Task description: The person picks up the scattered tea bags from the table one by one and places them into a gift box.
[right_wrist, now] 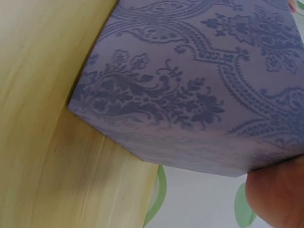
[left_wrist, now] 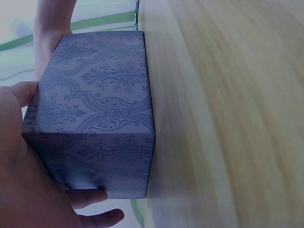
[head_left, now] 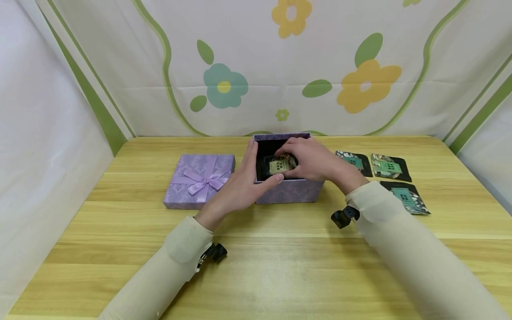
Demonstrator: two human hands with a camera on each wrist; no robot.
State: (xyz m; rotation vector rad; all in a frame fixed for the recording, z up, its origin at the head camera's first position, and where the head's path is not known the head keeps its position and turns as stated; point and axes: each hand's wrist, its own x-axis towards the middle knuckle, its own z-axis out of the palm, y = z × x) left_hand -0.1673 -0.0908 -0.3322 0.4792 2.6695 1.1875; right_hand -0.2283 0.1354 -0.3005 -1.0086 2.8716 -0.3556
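Note:
A purple patterned gift box (head_left: 289,192) stands lidless on the table, its dark inside showing. My left hand (head_left: 238,183) holds its left side, fingers along the wall and thumb at the near rim. In the left wrist view that hand (left_wrist: 33,175) wraps the box's corner. My right hand (head_left: 313,158) reaches in over the right rim. Between its thumb and fingers it grips a small black packet (head_left: 278,166) with a pale yellow label, inside the box. The right wrist view shows mainly the box wall (right_wrist: 190,80); the packet is hidden there.
A purple lid (head_left: 192,178) with a ribbon bow lies left of the box. On the right lie three flat packets: one with a teal label (head_left: 354,163), one with a green label (head_left: 390,167), and a nearer teal-labelled one (head_left: 406,197). A flowered curtain (head_left: 264,89) hangs behind the table.

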